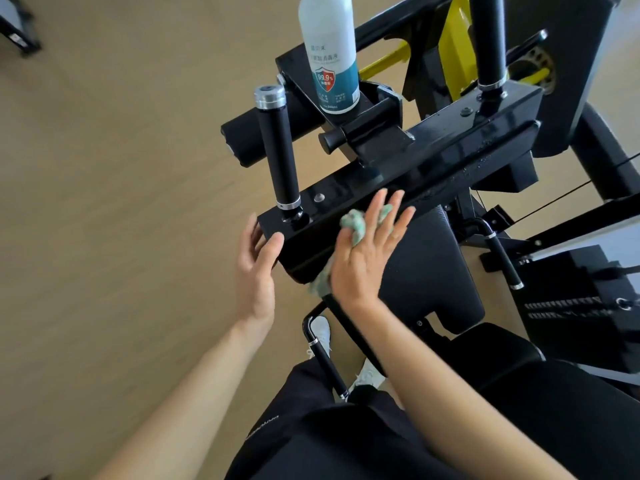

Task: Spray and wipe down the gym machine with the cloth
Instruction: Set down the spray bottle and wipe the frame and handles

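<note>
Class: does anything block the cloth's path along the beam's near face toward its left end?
Yes. The left hand holds that end of the beam, thumb on the near face, left of the cloth under the right hand. Between them, nothing visible.

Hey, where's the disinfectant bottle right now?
In the head view, the disinfectant bottle stands upright at top centre on the machine's black bracket, beyond the crossbar and right of the left grip post.
</note>
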A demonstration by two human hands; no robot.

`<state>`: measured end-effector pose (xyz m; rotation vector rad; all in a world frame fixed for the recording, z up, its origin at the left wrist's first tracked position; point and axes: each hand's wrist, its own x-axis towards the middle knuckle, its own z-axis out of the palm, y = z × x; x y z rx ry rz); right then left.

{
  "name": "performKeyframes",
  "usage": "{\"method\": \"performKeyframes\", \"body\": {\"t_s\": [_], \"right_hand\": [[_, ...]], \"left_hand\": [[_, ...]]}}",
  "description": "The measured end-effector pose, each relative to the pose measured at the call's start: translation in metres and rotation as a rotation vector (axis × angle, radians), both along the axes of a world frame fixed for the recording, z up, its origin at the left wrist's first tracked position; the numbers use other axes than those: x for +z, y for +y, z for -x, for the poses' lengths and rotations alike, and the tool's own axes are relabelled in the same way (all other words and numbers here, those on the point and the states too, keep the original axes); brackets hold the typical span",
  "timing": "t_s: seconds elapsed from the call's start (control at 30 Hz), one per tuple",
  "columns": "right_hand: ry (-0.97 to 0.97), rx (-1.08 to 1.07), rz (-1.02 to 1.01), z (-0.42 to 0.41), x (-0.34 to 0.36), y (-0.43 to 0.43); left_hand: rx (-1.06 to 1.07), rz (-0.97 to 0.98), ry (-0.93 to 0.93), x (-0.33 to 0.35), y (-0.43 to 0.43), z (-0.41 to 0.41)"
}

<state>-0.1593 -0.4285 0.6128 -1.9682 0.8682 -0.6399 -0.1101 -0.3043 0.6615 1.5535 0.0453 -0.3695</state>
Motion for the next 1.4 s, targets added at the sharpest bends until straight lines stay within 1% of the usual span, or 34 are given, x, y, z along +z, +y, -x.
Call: {"method": "performKeyframes", "body": {"t_s": [0.1, 0.17, 0.27, 0.37, 0.43, 0.5, 0.57, 0.67, 0.73, 0.83, 0.97, 1.03, 1.13, 1.2, 1.3, 1.37, 1.4], "right_hand": [[-0.033, -0.187, -0.058, -0.013, 0.013, -0.057], [-0.010, -0.309, -0.104, -0.016, 0.019, -0.082], [0.024, -0.417, -0.158, -0.016, 0.022, -0.077], [-0.014, -0.401, -0.153, -0.008, 0.017, -0.050], [-0.028, -0.320, -0.116, 0.000, 0.009, -0.029], [-0.082, -0.224, -0.083, 0.006, 0.001, -0.004], [-0.144, -0.193, -0.072, 0.013, -0.004, 0.023], [-0.176, -0.214, -0.029, 0.023, -0.008, 0.053], [-0.194, -0.276, 0.024, 0.028, -0.010, 0.057], [-0.238, -0.352, -0.044, 0.030, -0.001, 0.045], [-0.164, -0.405, -0.157, 0.025, 0.013, 0.025], [-0.163, -0.430, -0.121, 0.018, 0.018, 0.036], [-0.164, -0.436, -0.030, 0.008, 0.018, 0.083], [-0.189, -0.433, -0.085, 0.004, 0.015, 0.116], [-0.251, -0.454, -0.294, -0.002, 0.022, 0.143], [-0.310, -0.563, -0.421, -0.007, 0.023, 0.138], [-0.306, -0.636, -0.433, -0.008, 0.023, 0.129]], "left_hand": [[-0.059, -0.101, -0.033, -0.002, -0.001, -0.016], [-0.083, -0.110, -0.050, -0.005, -0.002, -0.019], [-0.072, -0.077, -0.062, -0.006, -0.005, -0.015], [-0.079, -0.056, -0.069, -0.007, -0.005, -0.014], [-0.102, -0.065, -0.080, -0.007, -0.003, -0.017], [-0.131, -0.073, -0.089, -0.008, -0.001, -0.021], [-0.152, -0.082, -0.094, -0.007, 0.000, -0.023], [-0.160, -0.094, -0.103, -0.007, 0.001, -0.022], [-0.176, -0.092, -0.103, -0.007, 0.001, -0.024], [-0.197, -0.078, -0.107, -0.006, 0.004, -0.029], [-0.263, -0.065, -0.119, -0.004, 0.007, -0.035], [-0.292, -0.075, -0.120, -0.005, 0.009, -0.037], [-0.329, -0.077, -0.140, -0.007, 0.010, -0.040], [-0.355, -0.083, -0.167, -0.007, 0.011, -0.042], [-0.374, -0.077, -0.172, -0.006, 0.012, -0.042], [-0.383, -0.076, -0.178, -0.006, 0.013, -0.043], [-0.384, -0.079, -0.177, -0.006, 0.013, -0.044]]}}
